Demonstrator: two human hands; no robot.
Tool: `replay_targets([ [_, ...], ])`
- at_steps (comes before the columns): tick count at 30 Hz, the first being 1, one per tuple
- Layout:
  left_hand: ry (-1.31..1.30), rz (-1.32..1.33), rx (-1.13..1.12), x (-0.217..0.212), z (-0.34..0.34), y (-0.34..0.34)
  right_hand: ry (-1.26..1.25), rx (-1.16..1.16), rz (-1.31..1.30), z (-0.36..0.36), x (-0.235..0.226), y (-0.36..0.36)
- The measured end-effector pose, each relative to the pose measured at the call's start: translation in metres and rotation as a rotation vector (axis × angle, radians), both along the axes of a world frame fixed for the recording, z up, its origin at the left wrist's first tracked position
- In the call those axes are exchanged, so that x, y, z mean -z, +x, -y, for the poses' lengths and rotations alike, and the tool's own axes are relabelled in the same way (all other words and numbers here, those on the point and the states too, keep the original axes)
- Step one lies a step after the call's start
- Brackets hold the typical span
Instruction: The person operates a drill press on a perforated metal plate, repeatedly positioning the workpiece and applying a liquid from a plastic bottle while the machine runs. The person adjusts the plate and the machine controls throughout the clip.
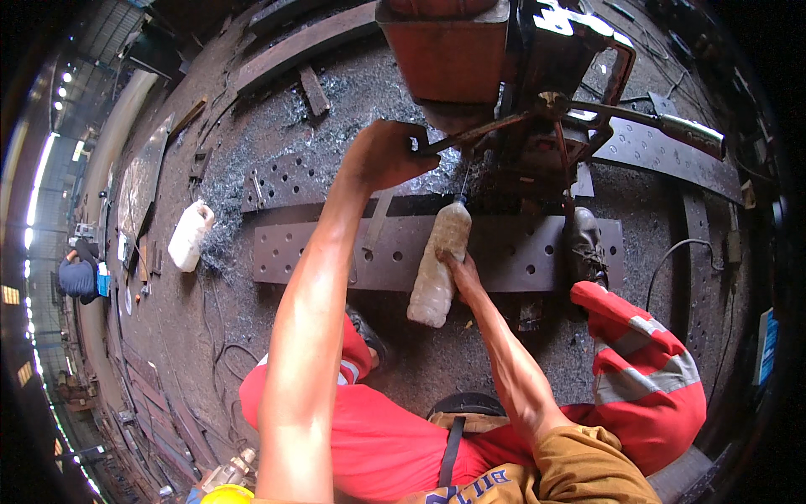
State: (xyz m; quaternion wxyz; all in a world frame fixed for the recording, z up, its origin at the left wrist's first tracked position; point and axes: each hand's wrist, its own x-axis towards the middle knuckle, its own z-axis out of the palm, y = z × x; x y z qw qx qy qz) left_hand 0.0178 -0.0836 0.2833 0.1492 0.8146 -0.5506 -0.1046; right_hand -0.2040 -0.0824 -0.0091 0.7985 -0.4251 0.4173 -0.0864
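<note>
My left hand [385, 157] is raised and closed around the end of a metal feed lever [483, 132] on a drilling machine [445, 50] with a red-brown body. In my right hand [461, 273] is a cloudy plastic bottle [437, 290], gripped around its side and tilted with its neck pointing away from me, toward the drill. A thin stream or nozzle seems to run from the bottle's tip toward the drill's lower end. Below the bottle lies a long steel plate [378, 244] with drilled holes. The machine and shadow hide the drill's point of contact.
Another drilled plate [290, 183] lies farther off among scattered metal shavings. A white jerrycan [191, 237] stands at the left. My shoe [586, 244] rests by the plate's right end. Cables [672, 252] cross the floor. A person [77, 273] is at the far left.
</note>
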Motion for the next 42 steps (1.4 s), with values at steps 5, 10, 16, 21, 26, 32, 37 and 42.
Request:
replay_targets([
  [5, 0.001, -0.029, -0.008, 0.000, 0.003, -0.002, -0.040, 0.012, 0.024, 0.003, 0.010, -0.001],
  [10, -0.028, -0.041, 0.000, 0.003, 0.002, 0.001, -0.075, -0.004, 0.029, 0.003, 0.014, -0.001],
  [16, -0.025, -0.036, -0.006, 0.005, 0.001, 0.001, -0.026, -0.012, 0.059, 0.002, 0.007, -0.001],
  [21, -0.036, -0.056, 0.005, 0.007, 0.002, 0.002, -0.028, 0.013, 0.075, 0.003, 0.002, 0.000],
  [26, -0.018, -0.062, -0.014, 0.003, 0.001, -0.001, -0.020, 0.009, 0.089, 0.004, 0.003, 0.000],
  [32, -0.028, -0.068, -0.018, 0.004, 0.001, -0.001, -0.031, 0.007, 0.073, 0.004, 0.008, 0.000],
  [37, -0.014, -0.074, -0.011, 0.002, 0.003, -0.002, -0.045, 0.002, 0.055, 0.005, 0.014, -0.001],
  [42, -0.019, -0.055, -0.011, 0.004, 0.003, -0.001, -0.055, -0.006, 0.060, 0.005, 0.012, -0.001],
])
